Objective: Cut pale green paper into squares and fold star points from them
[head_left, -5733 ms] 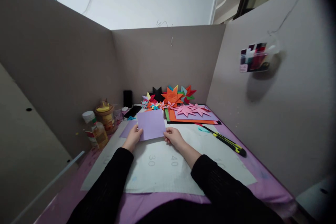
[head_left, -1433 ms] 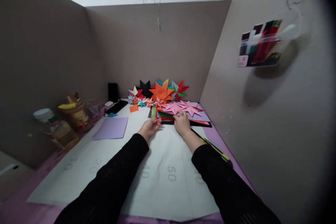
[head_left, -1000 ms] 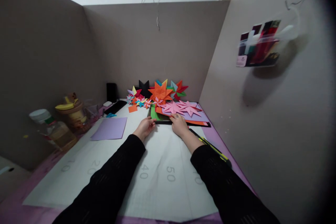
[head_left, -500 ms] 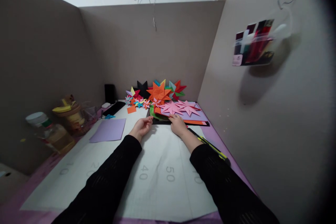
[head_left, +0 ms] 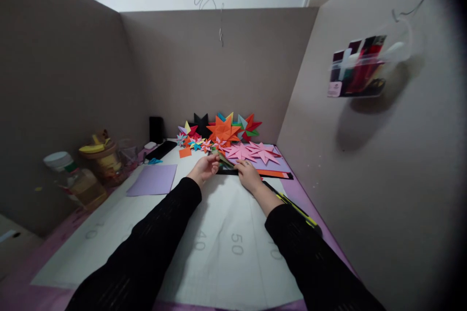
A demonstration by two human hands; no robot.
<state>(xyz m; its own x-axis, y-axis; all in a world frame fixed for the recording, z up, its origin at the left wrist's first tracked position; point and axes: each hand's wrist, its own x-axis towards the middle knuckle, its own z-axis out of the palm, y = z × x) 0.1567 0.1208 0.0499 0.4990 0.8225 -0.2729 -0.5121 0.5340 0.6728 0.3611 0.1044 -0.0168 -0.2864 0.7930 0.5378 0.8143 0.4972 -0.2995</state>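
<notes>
Your left hand (head_left: 206,168) pinches the lifted corner of a green sheet (head_left: 225,160) at the paper stack (head_left: 270,163) near the back panel (head_left: 219,73), pink stars (head_left: 263,152) lying on top, while your right hand (head_left: 248,175) touches the stack's front edge, its grip too hidden to tell.

Bottle (head_left: 87,187) and pot (head_left: 108,161) on the left
The bottle has a white cap (head_left: 58,159); a yellow thing (head_left: 95,146) tops the pot.
</notes>
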